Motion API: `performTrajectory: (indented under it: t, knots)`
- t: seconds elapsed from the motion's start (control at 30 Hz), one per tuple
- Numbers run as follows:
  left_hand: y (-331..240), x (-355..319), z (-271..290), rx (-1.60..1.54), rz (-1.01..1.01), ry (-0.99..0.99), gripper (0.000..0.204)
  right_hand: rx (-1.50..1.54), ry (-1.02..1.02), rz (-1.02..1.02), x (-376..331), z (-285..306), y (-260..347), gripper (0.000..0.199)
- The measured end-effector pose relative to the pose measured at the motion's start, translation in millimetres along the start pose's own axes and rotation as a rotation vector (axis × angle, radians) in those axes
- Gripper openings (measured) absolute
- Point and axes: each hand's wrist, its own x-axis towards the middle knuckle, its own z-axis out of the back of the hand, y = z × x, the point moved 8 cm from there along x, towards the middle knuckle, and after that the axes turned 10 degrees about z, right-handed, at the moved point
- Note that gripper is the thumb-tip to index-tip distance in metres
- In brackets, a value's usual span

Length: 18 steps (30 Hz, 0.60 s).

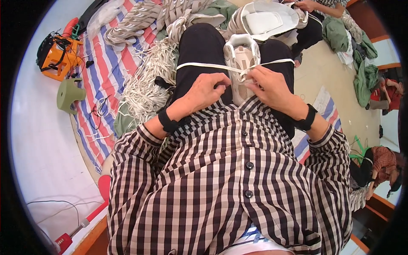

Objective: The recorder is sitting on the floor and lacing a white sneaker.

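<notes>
A white and beige shoe (243, 57) sits between my thighs, its opening away from me. A white shoelace (204, 64) crosses it and runs out over both thighs of my black trousers. My right hand (270, 85) is at the shoe's right side, fingers pinched on the lace near a small loop. On the shoe's left side is my left hand (206, 90), its fingers curled in towards the thumb; whatever it may hold is too small to make out. Both hands partly cover the shoe's lower front.
Left of my legs lies a heap of white laces (146, 80) on a striped sheet (100, 80). Beige shoe parts (136, 21) are piled ahead, near a large white shoe piece (265, 21). A green stool (68, 95) and orange crate (61, 59) stand left. Other people work at right.
</notes>
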Motion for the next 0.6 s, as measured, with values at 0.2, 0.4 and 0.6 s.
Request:
performTrajectory:
  t: [0.2,0.4,0.6]
  knots:
    - [-5.0,3.4,3.0,0.011,-0.046,-0.082,0.020,-0.284,0.034,0.137,20.9,-26.4,8.8,0.021]
    - [-13.8,8.0,6.8,0.041,-0.180,-0.136,0.021,-0.241,0.138,0.285,11.3,-24.2,11.6,0.021]
    - [-23.7,5.8,-2.8,0.107,-0.323,-0.166,0.025,-0.143,0.085,0.214,-3.8,-11.6,4.4,0.020]
